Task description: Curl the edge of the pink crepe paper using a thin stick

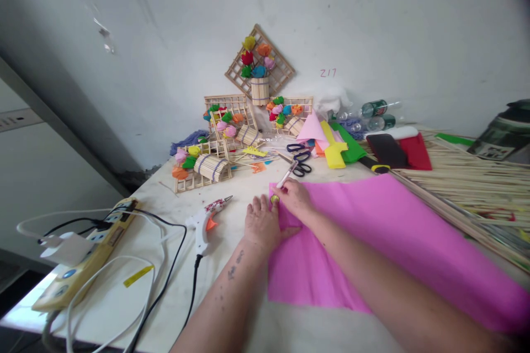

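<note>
A large sheet of pink paper (356, 220) lies on the table in front of me. My left hand (263, 223) lies flat across its left edge, fingers stretched out and thumb spread to the right. One of its fingertips touches a small round yellow disc (275, 198) near the sheet's upper left corner. My right hand (293, 197) is closed around a white pen (286, 175), which leans beside the disc. The pen's lower end is hidden by the fingers, so contact with the paper cannot be made out.
Left are a glue gun (204, 226), loose cables and a power strip (89, 256). Scissors (301, 160) lie beyond the sheet. Stick lattices with paper flowers (211, 167) stand at the back. Coloured paper (345, 143), a phone (387, 150), thin sticks (464, 187) and a dark jar (505, 132) are right.
</note>
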The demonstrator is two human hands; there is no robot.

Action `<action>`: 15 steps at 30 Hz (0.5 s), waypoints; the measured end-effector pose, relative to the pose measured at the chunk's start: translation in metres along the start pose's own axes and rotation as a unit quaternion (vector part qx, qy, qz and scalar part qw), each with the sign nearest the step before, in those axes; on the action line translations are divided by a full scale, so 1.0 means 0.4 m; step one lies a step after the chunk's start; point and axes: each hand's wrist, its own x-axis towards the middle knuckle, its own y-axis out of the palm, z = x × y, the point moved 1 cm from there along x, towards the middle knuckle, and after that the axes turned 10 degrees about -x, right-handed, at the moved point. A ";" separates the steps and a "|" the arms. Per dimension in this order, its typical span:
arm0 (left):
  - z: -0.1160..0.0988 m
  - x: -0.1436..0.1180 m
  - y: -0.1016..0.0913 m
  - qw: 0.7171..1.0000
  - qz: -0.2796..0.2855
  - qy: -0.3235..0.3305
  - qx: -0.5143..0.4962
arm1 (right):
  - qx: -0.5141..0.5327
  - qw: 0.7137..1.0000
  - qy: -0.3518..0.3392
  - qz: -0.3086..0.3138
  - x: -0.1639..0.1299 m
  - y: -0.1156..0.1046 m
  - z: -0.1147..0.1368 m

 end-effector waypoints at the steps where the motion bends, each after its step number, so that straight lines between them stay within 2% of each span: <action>1: 0.000 0.000 -0.001 1.000 0.000 0.000 0.000 | 0.000 1.000 -0.003 0.002 0.000 -0.001 0.001; 15: -0.005 -0.001 -0.004 1.000 0.008 -0.005 0.002 | -0.009 1.000 -0.022 0.012 -0.003 -0.002 0.006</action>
